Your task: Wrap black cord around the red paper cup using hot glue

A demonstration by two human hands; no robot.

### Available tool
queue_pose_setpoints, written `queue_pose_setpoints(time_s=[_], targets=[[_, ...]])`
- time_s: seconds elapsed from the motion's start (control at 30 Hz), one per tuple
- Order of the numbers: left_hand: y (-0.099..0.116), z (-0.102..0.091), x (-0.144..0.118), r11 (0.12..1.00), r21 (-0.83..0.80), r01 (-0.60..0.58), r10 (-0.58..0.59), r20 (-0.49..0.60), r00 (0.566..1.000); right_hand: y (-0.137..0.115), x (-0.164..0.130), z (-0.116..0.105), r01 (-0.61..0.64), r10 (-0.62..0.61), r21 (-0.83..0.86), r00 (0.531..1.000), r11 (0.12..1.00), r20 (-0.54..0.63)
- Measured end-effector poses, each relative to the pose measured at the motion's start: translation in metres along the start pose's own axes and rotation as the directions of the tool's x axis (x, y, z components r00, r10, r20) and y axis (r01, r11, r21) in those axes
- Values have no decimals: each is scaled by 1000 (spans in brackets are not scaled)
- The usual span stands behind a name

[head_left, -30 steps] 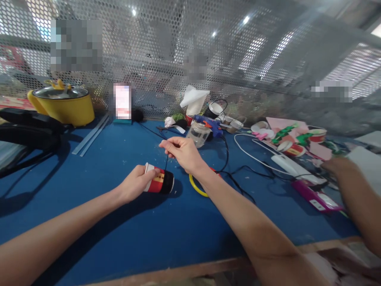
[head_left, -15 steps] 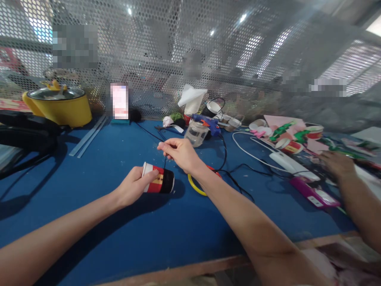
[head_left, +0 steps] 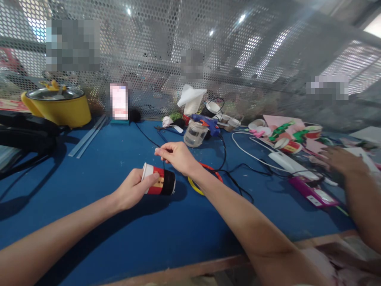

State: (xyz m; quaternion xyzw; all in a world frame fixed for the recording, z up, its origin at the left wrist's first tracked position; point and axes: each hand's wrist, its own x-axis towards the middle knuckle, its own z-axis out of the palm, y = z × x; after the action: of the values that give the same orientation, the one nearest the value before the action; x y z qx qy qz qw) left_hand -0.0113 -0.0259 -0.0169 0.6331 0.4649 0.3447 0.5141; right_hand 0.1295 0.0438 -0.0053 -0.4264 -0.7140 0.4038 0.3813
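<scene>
**On a blue worktable, two hands work a black thread around a small cup**

Between thumb and forefinger, the right hand point(head_left: 178, 155) pinches a thin black thread point(head_left: 164, 163), fingers closed tight on it just above the cup. That one cup point(head_left: 158, 184), red with a white rim and a black end, lies on its side on the blue table point(head_left: 119, 230). The left hand point(head_left: 133, 190) wraps its fingers around the cup's white end, clamped on it. Compared with a second ago, the right hand sits lower and nearer the cup, so less thread shows between them; the cup has barely moved.

Just right of the cup lies one ring, yellow and red point(head_left: 205, 178), partly under the right wrist. Behind the cup stand one clear jar point(head_left: 195, 134) and one blue glue gun point(head_left: 208, 122). Far left of the cup sits one yellow pot point(head_left: 59, 107). Far right of the cup, another person's hand point(head_left: 342, 161), blurred, has moved further right over paper scraps since earlier.
</scene>
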Motion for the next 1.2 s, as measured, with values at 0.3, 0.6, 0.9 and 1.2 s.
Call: queue_pose_setpoints(time_s=[0.3, 0.6, 0.9, 1.2], targets=[[-4, -2, -1, 993, 75, -95, 96, -10, 995, -4, -4, 2, -66, 64, 16, 994, 998, 86], [-5, -4, -2, 984, 100, -148, 150, -18, 989, -4, -4, 2, -86, 89, -28, 983, 996, 163], [-3, -3, -2, 980, 99, -174, 177, -21, 984, 2, -3, 2, -123, 133, -66, 971, 990, 198], [0, -7, 0, 967, 129, -218, 231, -94, 968, -11, -5, -22, -287, 271, 53, 941, 957, 203]])
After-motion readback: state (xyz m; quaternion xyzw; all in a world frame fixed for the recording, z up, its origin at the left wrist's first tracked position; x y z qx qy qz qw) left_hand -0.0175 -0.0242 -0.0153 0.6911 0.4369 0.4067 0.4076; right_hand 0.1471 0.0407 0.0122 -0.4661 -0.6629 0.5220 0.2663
